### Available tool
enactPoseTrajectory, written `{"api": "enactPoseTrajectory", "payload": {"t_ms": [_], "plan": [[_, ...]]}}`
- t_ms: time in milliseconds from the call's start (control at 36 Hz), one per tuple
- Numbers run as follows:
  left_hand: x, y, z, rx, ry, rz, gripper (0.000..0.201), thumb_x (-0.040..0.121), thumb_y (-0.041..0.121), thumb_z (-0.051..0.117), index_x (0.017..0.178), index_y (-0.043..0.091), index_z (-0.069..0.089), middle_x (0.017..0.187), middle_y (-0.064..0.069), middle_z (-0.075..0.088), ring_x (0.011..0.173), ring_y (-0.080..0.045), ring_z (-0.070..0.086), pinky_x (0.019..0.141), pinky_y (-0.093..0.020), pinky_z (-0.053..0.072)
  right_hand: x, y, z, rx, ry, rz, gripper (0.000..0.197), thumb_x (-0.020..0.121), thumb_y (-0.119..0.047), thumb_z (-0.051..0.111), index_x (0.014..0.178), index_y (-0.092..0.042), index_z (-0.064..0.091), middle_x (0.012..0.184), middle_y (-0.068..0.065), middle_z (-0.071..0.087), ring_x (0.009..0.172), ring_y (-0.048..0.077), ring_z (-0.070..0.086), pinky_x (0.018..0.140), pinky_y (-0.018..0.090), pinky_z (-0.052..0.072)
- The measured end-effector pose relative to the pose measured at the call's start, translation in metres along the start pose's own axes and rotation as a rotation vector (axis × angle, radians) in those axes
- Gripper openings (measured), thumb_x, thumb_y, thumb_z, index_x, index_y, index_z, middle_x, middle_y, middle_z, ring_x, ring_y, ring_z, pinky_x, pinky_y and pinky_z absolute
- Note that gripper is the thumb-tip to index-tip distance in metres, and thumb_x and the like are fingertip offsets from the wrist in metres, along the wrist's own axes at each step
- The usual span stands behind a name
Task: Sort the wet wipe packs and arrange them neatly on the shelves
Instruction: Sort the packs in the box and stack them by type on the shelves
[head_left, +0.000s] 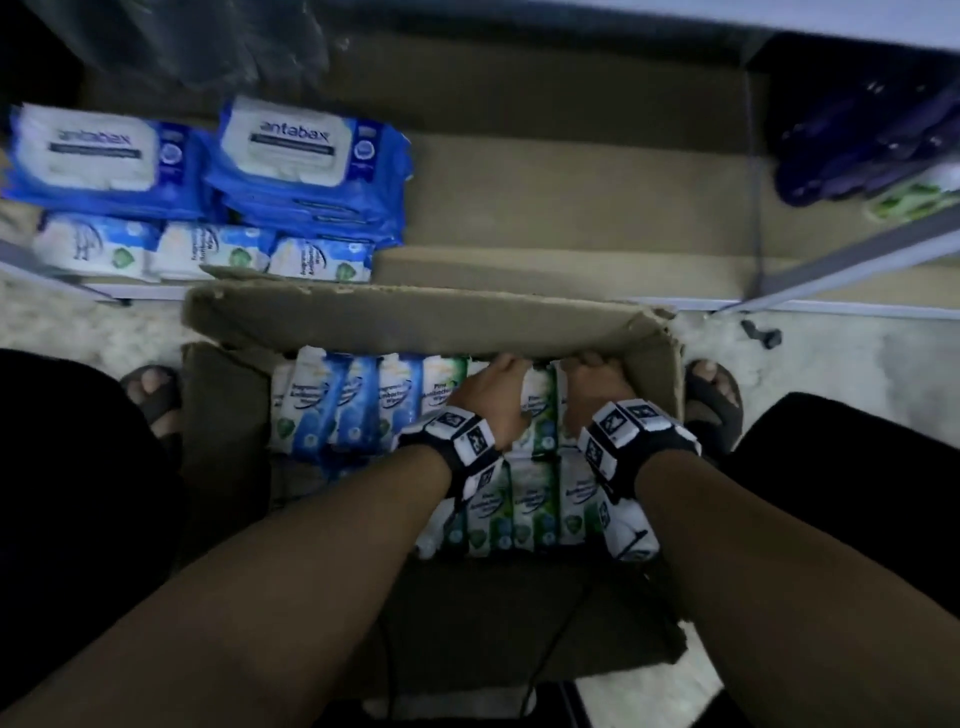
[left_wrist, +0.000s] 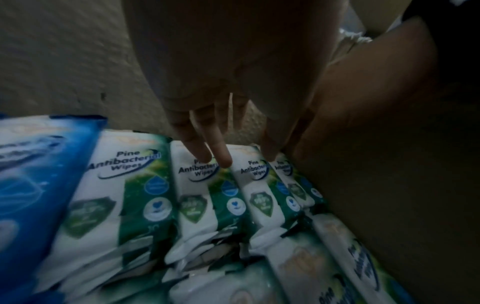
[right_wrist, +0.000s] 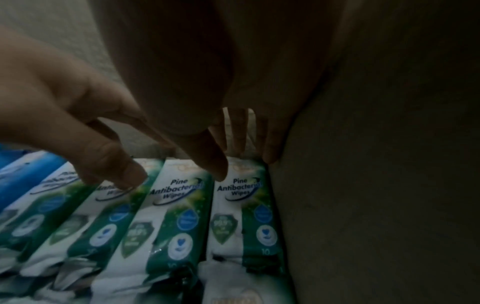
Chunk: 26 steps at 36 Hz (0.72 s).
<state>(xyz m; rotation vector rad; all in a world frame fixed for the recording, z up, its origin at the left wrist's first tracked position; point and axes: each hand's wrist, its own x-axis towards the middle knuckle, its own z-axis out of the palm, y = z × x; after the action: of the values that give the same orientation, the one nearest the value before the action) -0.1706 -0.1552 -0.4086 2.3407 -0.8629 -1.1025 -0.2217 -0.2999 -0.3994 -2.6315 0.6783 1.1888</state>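
An open cardboard box (head_left: 415, 322) on the floor holds upright wipe packs, blue ones (head_left: 332, 405) on the left and green pine packs (head_left: 540, 410) on the right. Both hands reach under its far flap, which hides the fingertips in the head view. My left hand (head_left: 493, 384) (left_wrist: 241, 158) rests straight fingers (left_wrist: 213, 152) on the tops of the green packs (left_wrist: 197, 195). My right hand (head_left: 597, 379) (right_wrist: 244, 164) straddles the rightmost green pack (right_wrist: 233, 216), thumb on its left top edge, fingers (right_wrist: 270, 152) between it and the box wall. No pack is lifted.
On the low shelf (head_left: 571, 218) beyond the box, large blue antabax packs (head_left: 291, 150) are stacked at the left, with small blue-and-white packs (head_left: 208, 254) in a row before them. Dark bags (head_left: 857, 145) fill the neighbouring bay. My sandalled feet flank the box.
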Motion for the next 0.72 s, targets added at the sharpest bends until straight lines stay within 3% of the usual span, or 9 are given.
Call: {"api": "enactPoseTrajectory", "payload": {"t_ms": [167, 306, 444, 639, 722], "plan": [[0.021, -0.002, 0.006, 0.004, -0.034, -0.014, 0.084, 0.089, 0.035, 0.069, 0.155, 0.022, 0.018, 0.159, -0.004, 0.026, 0.121, -0.031, 0.052, 0.09, -0.037, 0.049, 0.008, 0.004, 0.011, 0.017, 0.016, -0.03, 0.082, 0.087, -0.011, 0.064, 0.155, -0.015, 0.017, 0.159, 0.008, 0.019, 0.141, 0.041, 0.022, 0.114, 0.05, 0.032], [0.031, -0.006, 0.015, 0.112, -0.09, -0.037, 0.091, 0.085, 0.041, 0.073, 0.155, 0.017, 0.019, 0.158, -0.004, 0.021, 0.119, -0.032, 0.055, 0.094, -0.039, 0.05, 0.012, 0.007, 0.014, -0.034, 0.039, -0.025, 0.07, 0.088, -0.016, 0.066, 0.148, -0.014, 0.029, 0.15, 0.011, 0.026, 0.136, 0.037, 0.025, 0.112, 0.046, 0.033], [0.033, -0.003, 0.017, 0.141, -0.103, -0.076, 0.074, 0.083, 0.036, 0.075, 0.144, 0.015, 0.038, 0.146, -0.006, 0.032, 0.11, -0.034, 0.059, 0.095, -0.043, 0.05, 0.009, 0.008, 0.021, -0.076, 0.115, -0.049, 0.06, 0.088, -0.017, 0.065, 0.142, -0.012, 0.04, 0.144, 0.011, 0.033, 0.132, 0.035, 0.028, 0.106, 0.043, 0.035], [0.036, -0.007, 0.015, 0.106, -0.115, -0.033, 0.077, 0.083, 0.034, 0.076, 0.145, 0.016, 0.033, 0.148, -0.007, 0.035, 0.121, -0.034, 0.052, 0.092, -0.041, 0.046, 0.006, 0.008, 0.02, -0.069, 0.041, -0.056, 0.061, 0.084, -0.018, 0.064, 0.136, -0.015, 0.033, 0.146, 0.007, 0.041, 0.132, 0.035, 0.027, 0.104, 0.043, 0.035], [0.038, -0.009, 0.011, 0.067, -0.107, -0.026, 0.079, 0.081, 0.033, 0.077, 0.145, 0.017, 0.033, 0.148, -0.006, 0.037, 0.125, -0.031, 0.049, 0.097, -0.04, 0.046, 0.005, 0.006, 0.017, -0.079, 0.037, -0.032, 0.06, 0.084, -0.019, 0.065, 0.134, -0.013, 0.032, 0.146, 0.01, 0.039, 0.134, 0.035, 0.026, 0.105, 0.044, 0.032]]}}
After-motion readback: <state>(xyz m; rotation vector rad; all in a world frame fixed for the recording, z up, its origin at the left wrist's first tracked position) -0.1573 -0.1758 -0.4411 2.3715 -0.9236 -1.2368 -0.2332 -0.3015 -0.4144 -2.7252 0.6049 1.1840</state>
